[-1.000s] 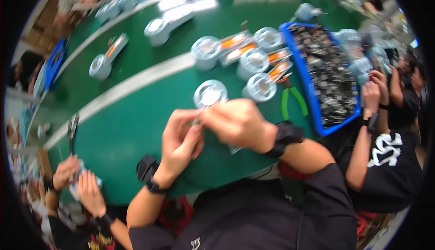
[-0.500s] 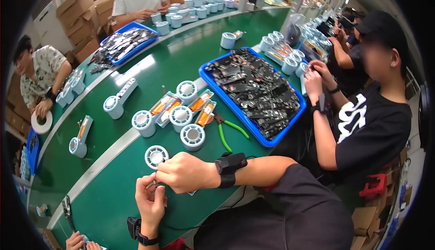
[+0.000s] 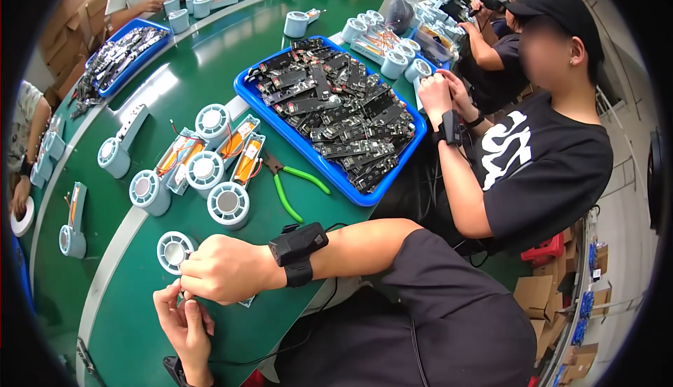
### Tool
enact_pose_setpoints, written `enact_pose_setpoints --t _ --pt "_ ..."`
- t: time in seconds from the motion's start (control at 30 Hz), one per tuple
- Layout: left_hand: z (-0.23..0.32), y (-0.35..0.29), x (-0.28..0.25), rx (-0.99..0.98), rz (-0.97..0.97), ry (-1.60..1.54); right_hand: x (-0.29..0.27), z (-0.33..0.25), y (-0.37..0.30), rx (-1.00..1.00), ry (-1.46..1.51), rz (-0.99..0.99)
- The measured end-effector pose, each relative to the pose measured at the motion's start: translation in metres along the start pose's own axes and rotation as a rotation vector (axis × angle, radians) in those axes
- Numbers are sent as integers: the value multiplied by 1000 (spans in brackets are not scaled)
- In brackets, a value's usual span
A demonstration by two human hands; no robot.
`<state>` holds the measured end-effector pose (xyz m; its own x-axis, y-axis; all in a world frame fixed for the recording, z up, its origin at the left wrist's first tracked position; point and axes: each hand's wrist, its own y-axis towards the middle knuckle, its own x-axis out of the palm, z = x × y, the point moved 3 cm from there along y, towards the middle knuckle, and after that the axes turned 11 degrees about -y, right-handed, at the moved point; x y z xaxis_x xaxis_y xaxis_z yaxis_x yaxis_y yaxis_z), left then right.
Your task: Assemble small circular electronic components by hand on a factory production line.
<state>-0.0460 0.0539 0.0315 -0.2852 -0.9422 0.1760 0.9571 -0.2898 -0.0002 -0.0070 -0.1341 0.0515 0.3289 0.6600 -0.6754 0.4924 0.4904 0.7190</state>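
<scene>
My right hand (image 3: 231,269) is closed in a pinch above the green table, its fingertips meeting those of my left hand (image 3: 186,327). My left thumb and fingers are also drawn together. What they grip is too small and covered to make out. Just beyond my right fingers shows the round slotted end of a light-blue device (image 3: 174,250); the rest of it lies under my hand, with a pale corner (image 3: 248,301) peeking out below. Green-handled cutters (image 3: 297,192) lie farther off, next to several light-blue devices (image 3: 204,170) with orange batteries and red wires.
A blue tray (image 3: 367,200) heaped with black circuit boards stands beyond my right arm. Two separate light-blue devices (image 3: 113,157) (image 3: 73,238) sit to the left. A co-worker in a black shirt (image 3: 561,155) works at my right. A second blue tray (image 3: 111,90) lies far left.
My view has swung right, so the table and hands appear farther left in it. Both hands stay pinched together by the same light-blue device.
</scene>
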Motion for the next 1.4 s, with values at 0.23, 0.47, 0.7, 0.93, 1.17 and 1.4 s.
enact_pose_setpoints --t 0.23,0.47,0.7,0.93,1.17,1.4 --pt "-1 3 2 33 -43 2 -7 7 3 60 162 100" --pt "-4 4 3 -159 -24 -387 -7 12 -2 139 262 107" --pt "1 6 5 49 -46 -53 -2 17 1 118 364 77" --pt "1 4 1 39 -81 33 -5 19 0 161 431 61" --pt "-3 6 11 80 -81 -77 -3 23 -1 125 439 72" --pt "-5 6 5 66 -102 -120 -4 20 1 127 436 79"
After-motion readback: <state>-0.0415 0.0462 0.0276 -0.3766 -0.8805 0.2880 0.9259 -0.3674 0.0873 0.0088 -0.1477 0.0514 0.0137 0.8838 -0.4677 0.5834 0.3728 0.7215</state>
